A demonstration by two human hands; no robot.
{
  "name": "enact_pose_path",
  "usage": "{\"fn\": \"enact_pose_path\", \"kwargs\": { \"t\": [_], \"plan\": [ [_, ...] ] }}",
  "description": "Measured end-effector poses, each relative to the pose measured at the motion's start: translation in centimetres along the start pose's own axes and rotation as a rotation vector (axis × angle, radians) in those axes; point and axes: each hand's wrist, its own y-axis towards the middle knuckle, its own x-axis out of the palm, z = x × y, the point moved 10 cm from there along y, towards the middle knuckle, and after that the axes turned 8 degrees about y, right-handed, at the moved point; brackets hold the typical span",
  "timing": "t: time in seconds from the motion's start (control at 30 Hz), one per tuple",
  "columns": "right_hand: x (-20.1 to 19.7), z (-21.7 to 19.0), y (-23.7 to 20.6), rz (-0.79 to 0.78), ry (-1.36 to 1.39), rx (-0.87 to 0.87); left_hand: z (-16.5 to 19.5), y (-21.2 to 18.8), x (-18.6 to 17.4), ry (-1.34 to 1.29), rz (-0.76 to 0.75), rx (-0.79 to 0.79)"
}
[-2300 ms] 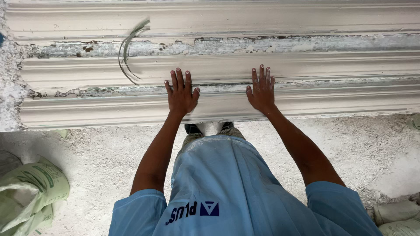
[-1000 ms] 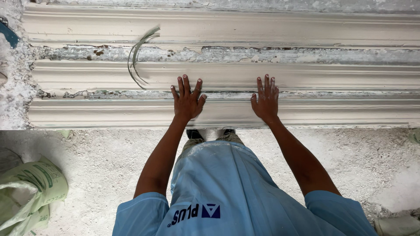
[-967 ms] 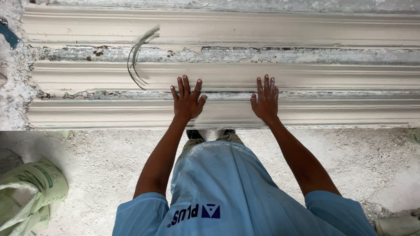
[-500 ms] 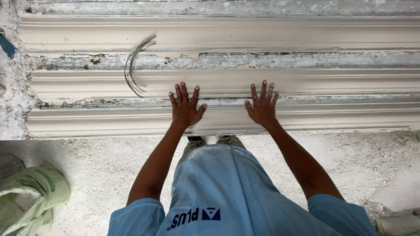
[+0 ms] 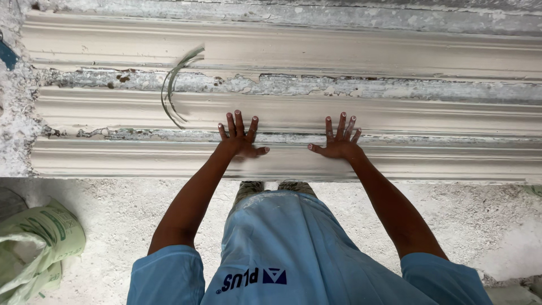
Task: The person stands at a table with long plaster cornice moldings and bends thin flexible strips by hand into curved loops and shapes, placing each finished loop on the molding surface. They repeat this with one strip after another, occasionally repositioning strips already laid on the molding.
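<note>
Both hands lie flat with fingers spread, gripping nothing: the left hand [image 5: 241, 138] and right hand [image 5: 337, 141] press on the long pale plaster cornice moulding [image 5: 141, 159] nearest the person, fingertips reaching the joint with the second cream moulding strip [image 5: 423, 116] behind it. Since half a second ago the right hand has slid slightly outward, widening the gap between the palms along the strip. A curved bundle of thin fibres [image 5: 172, 90] lies left of the hands, and a green-printed sack [image 5: 39, 243] sits on the dusty floor [image 5: 497, 226].

There were three long pale plaster mouldings [image 5: 395, 161] lying side by side, two bare hands, left hand [image 5: 241, 138] and right hand [image 5: 340, 142], one curved strip of wire [image 5: 174, 87], and one green-printed sack [image 5: 36, 248] on the floor.
</note>
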Motion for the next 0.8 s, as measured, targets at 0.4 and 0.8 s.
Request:
{"fn": "enact_pose_path", "kwargs": {
  "t": [0.4,0.8],
  "plan": [
    [-2.4,-2.2,-4.0,0.654,0.161,-0.259,-13.7,-7.9,-5.3,-0.221,0.664,-0.434],
    [-3.2,-11.5,-8.3,0.680,0.413,-0.660,-16.4,-17.1,-6.6,0.082,1.330,-0.436]
  ]
}}
